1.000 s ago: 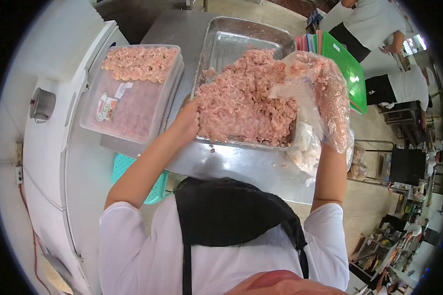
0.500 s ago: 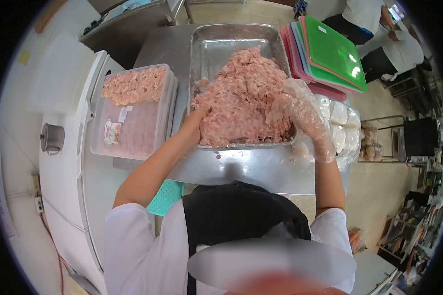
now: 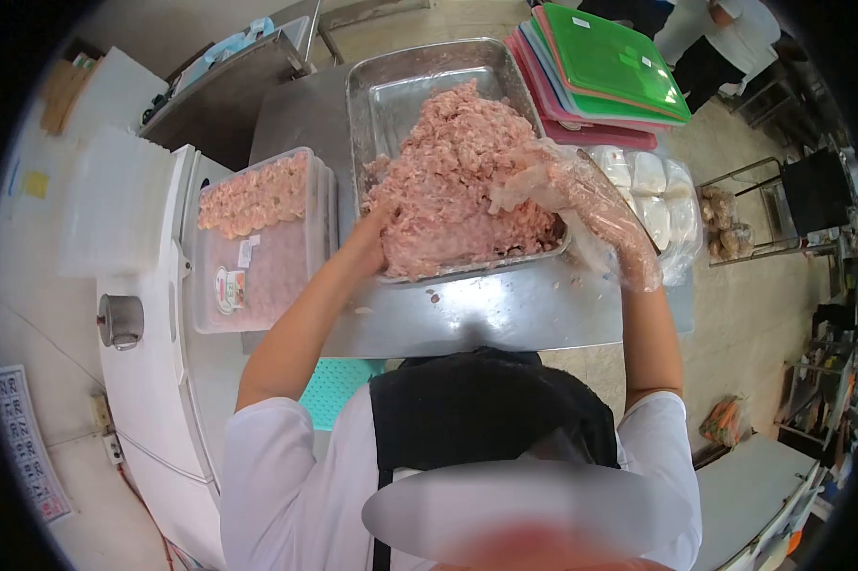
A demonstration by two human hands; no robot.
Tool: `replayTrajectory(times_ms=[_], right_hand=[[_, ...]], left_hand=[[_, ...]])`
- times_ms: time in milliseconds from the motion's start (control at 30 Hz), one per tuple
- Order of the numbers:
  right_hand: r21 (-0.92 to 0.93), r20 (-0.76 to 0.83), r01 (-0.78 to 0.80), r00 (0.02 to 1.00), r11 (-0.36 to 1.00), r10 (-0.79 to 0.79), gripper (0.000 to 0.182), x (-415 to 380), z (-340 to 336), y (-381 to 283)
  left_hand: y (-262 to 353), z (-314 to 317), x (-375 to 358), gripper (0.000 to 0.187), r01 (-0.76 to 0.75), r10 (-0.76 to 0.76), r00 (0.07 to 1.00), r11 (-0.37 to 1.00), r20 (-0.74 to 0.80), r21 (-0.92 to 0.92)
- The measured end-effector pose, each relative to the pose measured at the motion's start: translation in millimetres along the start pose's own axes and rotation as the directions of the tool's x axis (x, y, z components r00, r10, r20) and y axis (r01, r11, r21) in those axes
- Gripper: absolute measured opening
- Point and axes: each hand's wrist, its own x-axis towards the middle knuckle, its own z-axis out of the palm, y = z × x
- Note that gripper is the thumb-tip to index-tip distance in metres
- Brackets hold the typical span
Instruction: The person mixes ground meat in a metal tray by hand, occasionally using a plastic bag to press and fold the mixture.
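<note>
A deep metal tray [image 3: 429,88] holds a large mound of pink ground meat [image 3: 462,162], heaped toward its near end. My left hand [image 3: 370,243], bare, is at the tray's left wall near the front corner, fingers curled over the rim and partly hidden by meat. My right hand [image 3: 555,179] wears a loose clear plastic glove smeared with meat. It lies over the right side of the mound, fingers stretched to the left against the meat, the glove wrinkled around them.
Left of the tray stand stacked clear containers [image 3: 258,285] with portioned meat. Coloured lids [image 3: 610,62] are piled at the right, beside wrapped white packs [image 3: 650,181]. Bits of meat lie on the steel table [image 3: 391,328]. A person [image 3: 729,48] stands at the far right.
My right hand has moved left and up over the mound, its glove now bunched above the meat. My left hand stays at the tray's left wall. The whole view has shifted slightly.
</note>
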Motion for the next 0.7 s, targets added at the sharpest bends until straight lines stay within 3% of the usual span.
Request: replayTrajectory(times_ms=[67,133,200,300,467,567,700], right_hand=[[0.113,-0.052,0.154,0.988,0.982,-0.148,0.046,1.4,2.4,23.9],[0.002,-0.021,0.209,0.978,0.978,-0.209,0.037,5.2,8.2,12.8],[-0.324,0.094,0.177,0.984,0.929,-0.154,0.028,13.0,7.3,-15.1],[0.125,0.022,0.084,0.996,0.989,-0.087,0.022,16.1,16.0,13.1],[-0.034,-0.116,0.102,0.988,0.994,-0.106,0.052,-4.3,27.8,43.7],[-0.212,-0.132,-0.038,0.991,0.977,0.01,0.061,4.3,36.7,42.0],[-0.352,-0.106,0.014,0.993,0.936,-0.055,0.065,14.2,48.0,39.7]], left_hand=[[-1.8,4.3,-2.3,0.053,-0.009,0.01,1.0,0.999,-0.02,0.05],[-4.1,9.9,-5.3,0.055,-0.004,0.009,0.999,0.997,-0.053,0.081],[-1.7,12.8,-6.8,0.057,0.012,-0.006,0.998,0.995,-0.065,0.094],[2.6,17.3,-10.0,0.059,0.034,-0.028,0.998,0.996,-0.063,0.085],[4.1,26.8,-20.6,0.055,-0.044,0.044,0.998,0.999,-0.044,-0.011],[11.0,36.0,-26.8,0.056,-0.067,0.059,0.993,0.995,-0.098,-0.078],[9.3,21.8,-19.3,0.062,-0.067,0.07,0.993,0.997,-0.093,0.035]])
